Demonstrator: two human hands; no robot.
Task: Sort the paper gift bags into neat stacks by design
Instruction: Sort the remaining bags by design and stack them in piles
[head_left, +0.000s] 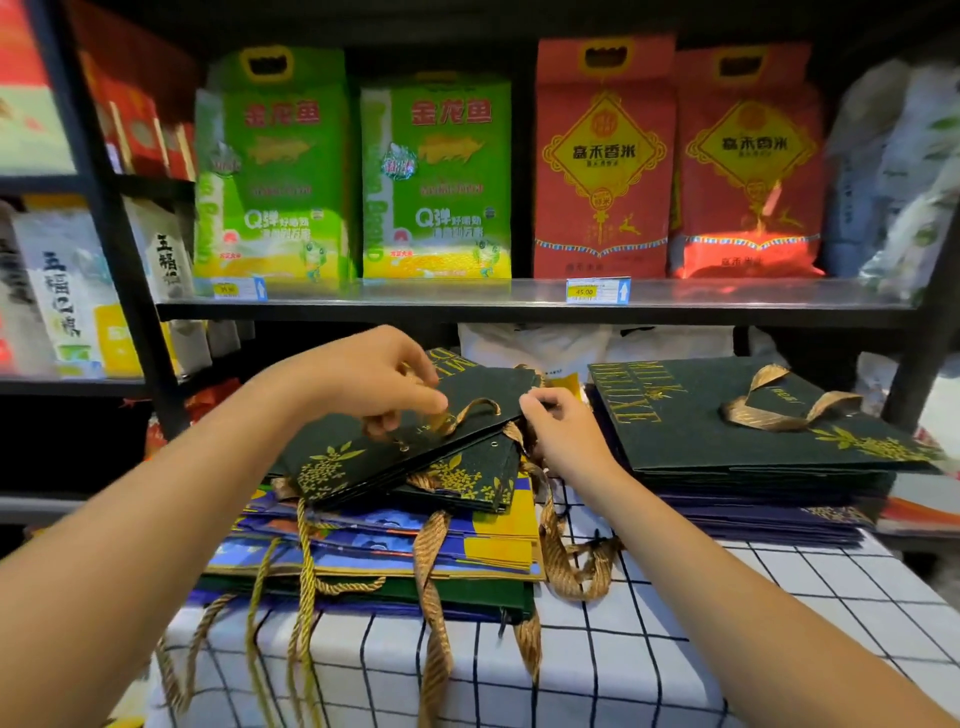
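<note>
From the head view, the flat dark green paper gift bag with gold leaves (415, 436) tops the mixed pile on the checked worktop (649, 649). Left hand (363, 379) fingers pinch its gold ribbon handle (462, 413); right hand (558, 415) fingers pinch the bag's edge. It looks light, stiff and creasable, best held by its edges. Loose ribbons may snag; the matching green stack (753, 436) sits beside it, to the right.

I see a dark green gold-leafed bag (415, 441) lying tilted atop the mixed left pile (374, 545) of blue-yellow bags, with a neat stack (753, 457) of matching green bags at right.
</note>
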